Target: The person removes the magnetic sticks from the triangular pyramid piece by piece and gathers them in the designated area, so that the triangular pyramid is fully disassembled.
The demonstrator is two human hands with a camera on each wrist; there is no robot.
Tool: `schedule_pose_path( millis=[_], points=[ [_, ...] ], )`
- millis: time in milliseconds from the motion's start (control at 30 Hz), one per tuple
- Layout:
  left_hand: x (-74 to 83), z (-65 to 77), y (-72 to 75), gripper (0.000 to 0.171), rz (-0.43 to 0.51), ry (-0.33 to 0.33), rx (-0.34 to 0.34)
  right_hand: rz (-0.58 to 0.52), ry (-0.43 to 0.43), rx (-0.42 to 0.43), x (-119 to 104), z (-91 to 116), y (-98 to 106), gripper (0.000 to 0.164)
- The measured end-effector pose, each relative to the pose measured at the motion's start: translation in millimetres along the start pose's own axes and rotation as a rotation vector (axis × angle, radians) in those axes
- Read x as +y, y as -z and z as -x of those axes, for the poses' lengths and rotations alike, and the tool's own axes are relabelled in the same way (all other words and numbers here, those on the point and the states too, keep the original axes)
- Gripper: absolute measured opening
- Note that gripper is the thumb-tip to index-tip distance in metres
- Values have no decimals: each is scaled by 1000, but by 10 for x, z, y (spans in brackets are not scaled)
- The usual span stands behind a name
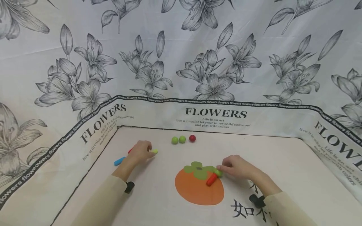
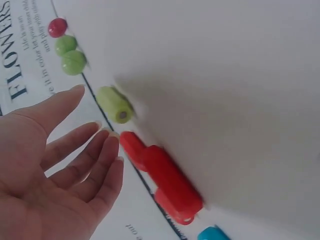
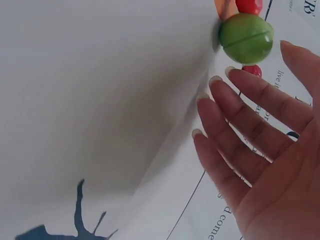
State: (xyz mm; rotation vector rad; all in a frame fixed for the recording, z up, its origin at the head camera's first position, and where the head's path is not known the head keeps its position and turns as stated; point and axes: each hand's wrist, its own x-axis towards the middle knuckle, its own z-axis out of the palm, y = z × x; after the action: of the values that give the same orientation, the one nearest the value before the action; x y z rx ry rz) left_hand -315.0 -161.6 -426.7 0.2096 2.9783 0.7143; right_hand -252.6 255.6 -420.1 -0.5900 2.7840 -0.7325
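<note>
My left hand (image 1: 138, 151) reaches over the far left of the table. Its fingers, loosely bent in the left wrist view, lie close to a short yellow-green cylinder (image 2: 115, 104) and a red capped stick (image 2: 172, 180) with a small loop at its end. A blue stick (image 1: 119, 161) lies near the left wrist. My right hand (image 1: 238, 166) is at the right side of the printed persimmon, fingers spread and slightly bent. By its fingertips is a shiny green ball (image 3: 247, 38) with a seam. A red stick (image 1: 211, 179) lies beside that ball on the print.
Two green balls (image 1: 178, 139) and a red ball (image 1: 192, 138) sit in a row near the table's back edge. The pale cloth (image 1: 158, 194) has an orange persimmon print (image 1: 195, 194) and black characters. Flower-patterned fabric (image 1: 158, 75) rises behind and at both sides.
</note>
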Motion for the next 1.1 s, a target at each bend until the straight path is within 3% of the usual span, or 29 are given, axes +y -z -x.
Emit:
schedule_pose_path(
  millis=[100, 200, 300, 467, 667, 867, 1100],
  points=[
    [98, 58, 14, 28, 2, -66, 21, -26, 66, -14, 34, 16, 33, 20],
    [269, 141, -16, 29, 27, -130, 9, -70, 106, -51, 45, 30, 50, 31],
    [478, 218, -93, 29, 67, -179, -43, -101, 144, -75, 33, 32, 43, 39],
    [801, 298, -269, 27, 126, -279, -150, -140, 199, -81, 22, -13, 0, 30],
    [1143, 296, -487, 24, 213, -382, -262, -156, 153, -75, 38, -86, 0, 21],
    [1393, 260, -741, 28, 252, -387, -351, -174, 78, -60, 24, -93, 2, 19],
    [1548, 240, -915, 19, 278, -341, -405, -189, 77, -59, 47, -68, -9, 16]
  ],
)
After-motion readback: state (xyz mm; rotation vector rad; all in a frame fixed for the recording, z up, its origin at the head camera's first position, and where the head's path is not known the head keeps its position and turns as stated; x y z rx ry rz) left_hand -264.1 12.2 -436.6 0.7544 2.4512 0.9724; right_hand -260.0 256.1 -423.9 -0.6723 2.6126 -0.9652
